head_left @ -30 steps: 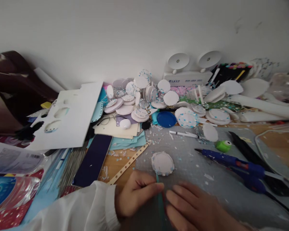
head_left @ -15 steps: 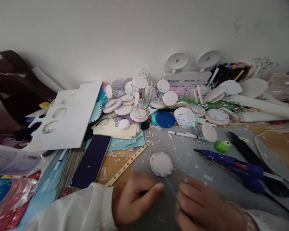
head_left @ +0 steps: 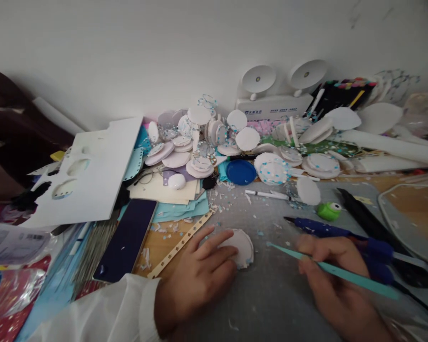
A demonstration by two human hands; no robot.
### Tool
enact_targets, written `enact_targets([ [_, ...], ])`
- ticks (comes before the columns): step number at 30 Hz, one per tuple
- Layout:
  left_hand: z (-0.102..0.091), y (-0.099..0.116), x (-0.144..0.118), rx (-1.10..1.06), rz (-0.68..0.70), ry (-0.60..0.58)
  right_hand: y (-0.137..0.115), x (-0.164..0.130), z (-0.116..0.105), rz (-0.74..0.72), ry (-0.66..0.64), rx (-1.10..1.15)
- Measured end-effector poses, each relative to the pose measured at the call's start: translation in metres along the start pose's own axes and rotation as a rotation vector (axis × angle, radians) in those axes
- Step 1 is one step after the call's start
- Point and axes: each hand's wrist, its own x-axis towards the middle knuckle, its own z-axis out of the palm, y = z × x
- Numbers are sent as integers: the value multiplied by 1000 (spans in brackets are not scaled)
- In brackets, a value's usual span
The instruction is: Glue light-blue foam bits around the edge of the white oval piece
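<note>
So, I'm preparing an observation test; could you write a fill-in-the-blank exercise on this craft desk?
The pointed turquoise tool is in the ____ hand.
The googly-eyed figure beside the glue gun is coloured ____.
The smartphone lies to the ____ of the left hand.

Missing words: right; green; left.

Between my left hand (head_left: 204, 273) and my right hand (head_left: 337, 273), bare grey mat (head_left: 271, 299) gives me a lane toward my body; the turquoise tool's (head_left: 353, 278) tip juts into its far end, near the white disc (head_left: 245, 249). Beyond my right hand the blue glue gun (head_left: 319, 226) blocks that side. Ahead, the white pen (head_left: 267, 194) lies across, and behind it the blue lid (head_left: 241, 172) and heaped white discs (head_left: 199, 166) bar my way. Leftward, the phone (head_left: 128, 242) obstructs me.
</note>
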Motion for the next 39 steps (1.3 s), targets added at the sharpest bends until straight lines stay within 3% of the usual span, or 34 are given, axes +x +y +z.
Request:
enact_targets([
  [11, -2, 0, -8, -41, 72, 49, 8, -9, 0, 116, -226, 3],
  [18, -2, 2, -8, -8, 79, 42, 9, -10, 4, 267, -373, 142],
  [32, -2, 0, -8, -27, 93, 15, 18, -18, 2, 233, -487, 22],
  [39, -1, 2, -7, -30, 75, 39, 12, -11, 4, 100, -464, -19],
])
